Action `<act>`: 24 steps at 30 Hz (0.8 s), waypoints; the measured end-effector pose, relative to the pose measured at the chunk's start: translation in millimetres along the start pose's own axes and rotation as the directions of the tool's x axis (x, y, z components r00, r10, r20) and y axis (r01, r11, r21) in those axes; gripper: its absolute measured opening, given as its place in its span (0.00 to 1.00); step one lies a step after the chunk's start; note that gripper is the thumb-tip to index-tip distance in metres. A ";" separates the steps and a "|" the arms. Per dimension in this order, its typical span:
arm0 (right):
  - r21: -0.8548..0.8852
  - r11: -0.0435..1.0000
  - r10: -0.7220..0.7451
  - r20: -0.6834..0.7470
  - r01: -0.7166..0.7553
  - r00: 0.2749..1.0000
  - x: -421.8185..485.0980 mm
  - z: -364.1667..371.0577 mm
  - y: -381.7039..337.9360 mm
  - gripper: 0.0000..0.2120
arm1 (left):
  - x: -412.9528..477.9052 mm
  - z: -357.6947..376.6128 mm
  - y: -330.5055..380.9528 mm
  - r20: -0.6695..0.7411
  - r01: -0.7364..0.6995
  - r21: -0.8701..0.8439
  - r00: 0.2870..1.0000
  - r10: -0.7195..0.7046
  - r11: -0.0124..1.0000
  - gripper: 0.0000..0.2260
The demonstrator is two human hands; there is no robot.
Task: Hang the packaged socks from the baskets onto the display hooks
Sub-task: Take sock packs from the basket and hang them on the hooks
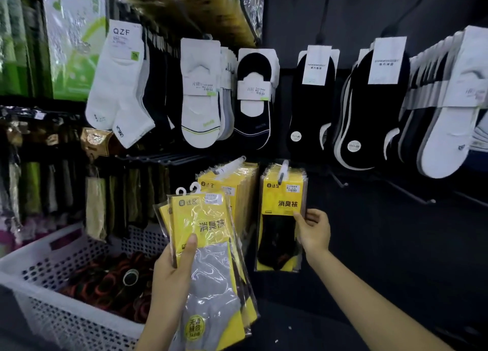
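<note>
Packaged socks [211,245]: fan of yellow film packs, lower left of display hook [284,169], hanger loops [181,191] up.
Left hand [171,276]: clasped round the fan's lower half, thumb across the front.
Hung pack [282,200]: black socks, on the display hook, directly beneath it.
Right hand [315,231]: lower right of display hook, pinching the hung pack's right edge.
Risk, fan: slick film, one-handed grip; could slide apart and drop.
Risk, hung pack: could slip off display hook's tip if tugged outward.

Glossy clear plastic sock packs [211,245]; perforated white plastic basket [66,311].
</note>
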State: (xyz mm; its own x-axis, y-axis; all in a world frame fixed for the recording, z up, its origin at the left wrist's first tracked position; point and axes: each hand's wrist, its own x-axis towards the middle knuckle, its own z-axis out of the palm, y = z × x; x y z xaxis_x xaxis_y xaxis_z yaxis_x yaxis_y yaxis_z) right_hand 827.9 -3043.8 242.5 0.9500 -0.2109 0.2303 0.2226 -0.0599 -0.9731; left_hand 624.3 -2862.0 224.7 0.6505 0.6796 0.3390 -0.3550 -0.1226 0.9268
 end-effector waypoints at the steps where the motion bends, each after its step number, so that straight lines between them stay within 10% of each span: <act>1: 0.010 0.999 -0.037 -0.013 0.037 0.999 -9.0 -4.9 -1.1 0.14 | -0.7 1.8 0.0 0.012 0.008 -0.011 1.000 -0.008 1.000 0.15; 8: 0.150 0.985 -0.143 0.464 0.082 0.874 -95.8 -13.8 -36.9 0.05 | -14.8 26.2 7.3 0.109 0.058 -0.077 0.993 -0.050 0.995 0.15; 17: 0.300 0.953 -0.136 0.513 -0.029 0.847 -125.3 -28.6 -49.3 0.11 | -25.8 37.5 9.7 0.129 0.123 -0.087 0.985 -0.111 0.989 0.26; 24: 0.361 0.926 -0.058 0.430 -0.113 0.901 -104.3 -42.5 -45.7 0.07 | -19.4 30.0 10.9 0.197 0.029 -0.105 0.980 -0.008 0.994 0.07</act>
State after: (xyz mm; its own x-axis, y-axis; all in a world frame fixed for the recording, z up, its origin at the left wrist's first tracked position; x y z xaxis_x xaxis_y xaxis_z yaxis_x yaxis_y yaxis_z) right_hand 709.3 -3060.5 263.3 0.9373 0.2327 0.2594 0.1779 0.3208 -0.9303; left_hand 627.9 -2898.2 233.1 0.7730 0.5246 0.3568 -0.4045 -0.0257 0.9142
